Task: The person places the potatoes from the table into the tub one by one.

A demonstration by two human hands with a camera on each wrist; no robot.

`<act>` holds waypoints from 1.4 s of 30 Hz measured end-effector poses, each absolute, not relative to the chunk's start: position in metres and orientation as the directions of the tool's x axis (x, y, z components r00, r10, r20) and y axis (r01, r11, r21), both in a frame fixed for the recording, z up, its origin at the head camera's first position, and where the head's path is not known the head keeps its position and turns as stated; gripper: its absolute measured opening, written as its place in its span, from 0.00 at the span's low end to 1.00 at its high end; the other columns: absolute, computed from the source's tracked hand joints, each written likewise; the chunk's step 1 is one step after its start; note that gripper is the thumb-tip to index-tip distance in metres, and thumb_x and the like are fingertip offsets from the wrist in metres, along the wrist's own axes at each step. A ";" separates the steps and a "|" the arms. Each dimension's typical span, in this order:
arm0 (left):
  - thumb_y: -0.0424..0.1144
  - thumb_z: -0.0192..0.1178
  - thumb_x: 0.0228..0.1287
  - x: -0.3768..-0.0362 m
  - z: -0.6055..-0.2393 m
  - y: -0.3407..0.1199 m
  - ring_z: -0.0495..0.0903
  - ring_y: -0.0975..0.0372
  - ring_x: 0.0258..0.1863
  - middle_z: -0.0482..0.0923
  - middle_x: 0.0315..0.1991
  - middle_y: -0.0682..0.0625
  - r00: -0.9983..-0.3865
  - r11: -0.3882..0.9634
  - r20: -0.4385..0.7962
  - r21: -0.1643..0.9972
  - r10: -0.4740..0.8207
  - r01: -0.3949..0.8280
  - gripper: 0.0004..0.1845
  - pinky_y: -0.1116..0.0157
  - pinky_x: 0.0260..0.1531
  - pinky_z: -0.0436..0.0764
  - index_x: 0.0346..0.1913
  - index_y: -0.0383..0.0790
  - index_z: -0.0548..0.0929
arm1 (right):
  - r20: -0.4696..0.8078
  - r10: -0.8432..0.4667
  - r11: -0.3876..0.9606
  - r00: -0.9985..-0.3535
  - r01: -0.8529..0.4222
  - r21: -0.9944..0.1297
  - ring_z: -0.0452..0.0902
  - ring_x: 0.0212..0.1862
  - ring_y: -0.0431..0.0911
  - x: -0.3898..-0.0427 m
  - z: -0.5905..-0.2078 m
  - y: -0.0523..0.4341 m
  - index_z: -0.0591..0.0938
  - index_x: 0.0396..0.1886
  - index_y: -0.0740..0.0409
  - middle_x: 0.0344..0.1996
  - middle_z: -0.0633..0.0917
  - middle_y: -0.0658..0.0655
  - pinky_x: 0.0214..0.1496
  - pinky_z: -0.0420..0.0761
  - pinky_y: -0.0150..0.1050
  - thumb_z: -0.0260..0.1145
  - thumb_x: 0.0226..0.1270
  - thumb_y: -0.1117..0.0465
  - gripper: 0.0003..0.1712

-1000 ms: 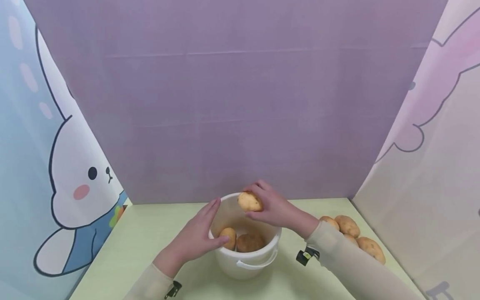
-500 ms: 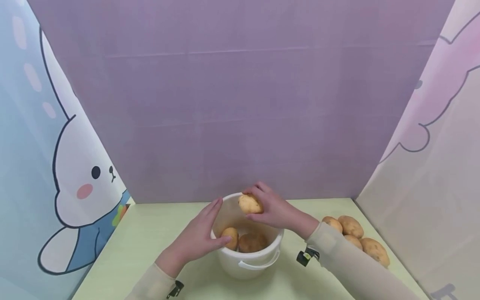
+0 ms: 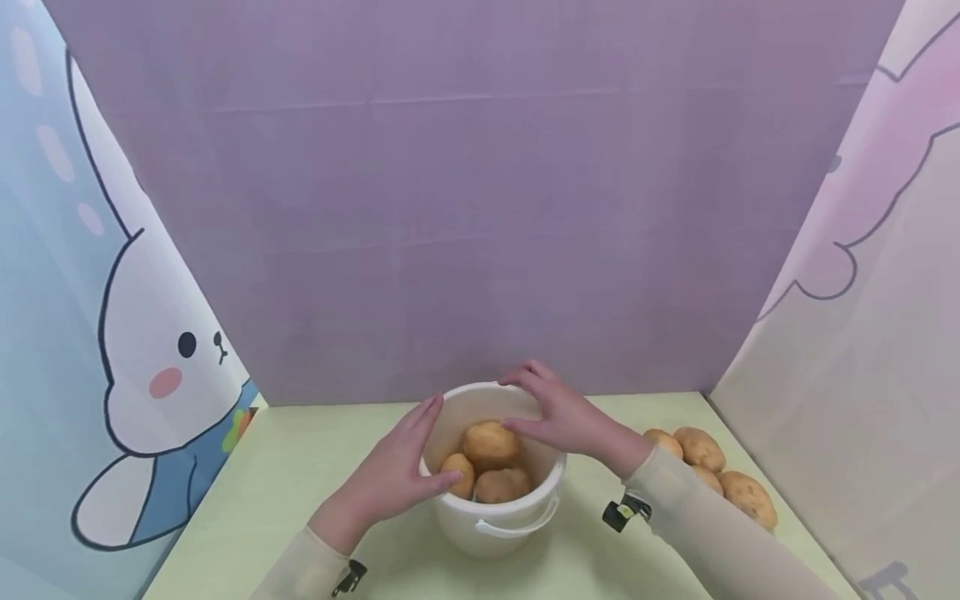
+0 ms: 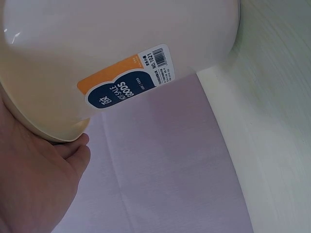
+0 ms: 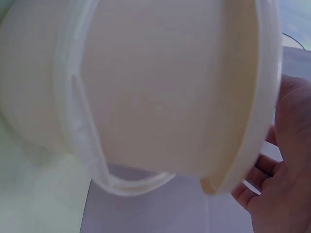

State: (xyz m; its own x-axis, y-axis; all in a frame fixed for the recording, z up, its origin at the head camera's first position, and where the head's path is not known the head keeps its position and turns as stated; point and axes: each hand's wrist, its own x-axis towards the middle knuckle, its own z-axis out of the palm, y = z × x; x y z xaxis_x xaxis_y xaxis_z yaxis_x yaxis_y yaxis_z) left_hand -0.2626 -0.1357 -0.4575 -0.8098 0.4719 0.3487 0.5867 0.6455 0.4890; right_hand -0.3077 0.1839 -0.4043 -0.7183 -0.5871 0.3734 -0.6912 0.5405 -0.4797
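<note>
Head view: your right hand is hovering over the far right part of the bucket, fingers spread apart and relaxed, gripping nothing. The top potato is lying directly below and just left of those fingertips, apart from them or barely brushing the thumb; the exact contact cannot be told. Its long axis is running roughly left to right, across the bucket mouth, and it is resting on two other potatoes inside.

Your left hand is pressing against the bucket's left wall, fingers straight and close together, thumb hooked over the rim. In the left wrist view only the palm edge and the bucket's labelled wall are showing. In the right wrist view the fingers are showing uncurled beside the bucket rim.

A pile of potatoes is lying on the green table to your right, well apart from the bucket and just beyond your right sleeve. Your right hand is the nearer one to that pile; the pile is lying to the right of and behind its wrist.
</note>
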 end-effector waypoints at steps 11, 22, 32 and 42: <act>0.71 0.69 0.69 -0.264 -0.458 -0.134 0.63 0.39 0.83 0.58 0.87 0.37 -0.790 0.636 0.390 0.469 0.473 0.613 0.62 0.34 0.75 0.70 0.89 0.33 0.56 | 0.564 -0.435 0.568 -0.703 -0.699 -0.434 0.80 0.62 0.49 -0.268 -0.421 0.267 0.85 0.64 0.54 0.61 0.82 0.54 0.60 0.85 0.52 0.80 0.71 0.63 0.24; 0.67 0.71 0.69 -0.263 -0.459 -0.140 0.63 0.38 0.83 0.58 0.87 0.36 -0.797 0.646 0.395 0.470 0.457 0.602 0.60 0.32 0.74 0.71 0.89 0.34 0.56 | 0.360 -0.281 0.752 -0.890 -0.437 -0.494 0.80 0.48 0.45 -0.245 -0.446 0.351 0.83 0.64 0.57 0.57 0.80 0.56 0.49 0.87 0.48 0.77 0.76 0.56 0.22; 0.71 0.69 0.70 -0.264 -0.460 -0.136 0.61 0.40 0.84 0.56 0.88 0.38 -0.798 0.641 0.376 0.476 0.470 0.602 0.61 0.33 0.76 0.69 0.90 0.35 0.55 | 0.328 -0.304 0.854 -0.894 -0.408 -0.321 0.79 0.59 0.62 -0.264 -0.467 0.382 0.83 0.65 0.65 0.58 0.82 0.65 0.60 0.82 0.62 0.85 0.65 0.56 0.33; 0.72 0.68 0.69 -0.260 -0.461 -0.136 0.61 0.40 0.84 0.56 0.88 0.38 -0.803 0.641 0.380 0.485 0.458 0.595 0.62 0.34 0.76 0.69 0.89 0.35 0.55 | 0.144 -0.305 0.928 -0.941 -0.328 -0.177 0.76 0.64 0.73 -0.287 -0.483 0.387 0.80 0.70 0.68 0.63 0.81 0.73 0.64 0.78 0.72 0.88 0.52 0.53 0.48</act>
